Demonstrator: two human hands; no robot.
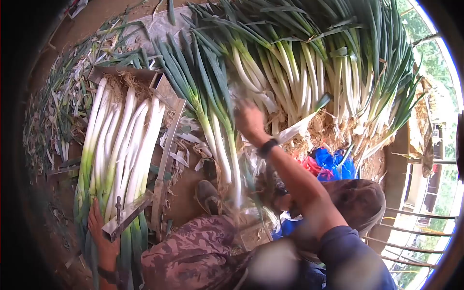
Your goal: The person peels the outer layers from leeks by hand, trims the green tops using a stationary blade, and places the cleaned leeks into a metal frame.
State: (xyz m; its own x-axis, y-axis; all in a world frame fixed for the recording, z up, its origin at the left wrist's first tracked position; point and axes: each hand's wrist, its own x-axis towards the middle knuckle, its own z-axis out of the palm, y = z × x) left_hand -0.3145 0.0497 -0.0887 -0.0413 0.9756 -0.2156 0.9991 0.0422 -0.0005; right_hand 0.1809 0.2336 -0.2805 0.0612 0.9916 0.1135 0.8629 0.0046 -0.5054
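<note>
My left hand (pixel 102 238) lies against the lower left side of a row of long green onions (pixel 128 130), its fingers stretched along the stalks where white turns to green. These green onions rest in a metal frame (pixel 166 145), roots against its far end plate. My right hand (pixel 250 122) is at the near left edge of a large heap of green onions (pixel 309 72); motion smears its fingers, and a grip cannot be made out. Just left of it, a few separate green onions (pixel 217 140) slant down toward my legs, roots nearest me.
Stripped leaves and peelings (pixel 53 111) cover the ground at left. My camouflage-clad knees (pixel 193 251) and a shoe (pixel 207 195) are close by. Blue plastic (pixel 336 164) and red plastic (pixel 314 166) lie under the heap's roots. Metal rails (pixel 415 237) run along the right.
</note>
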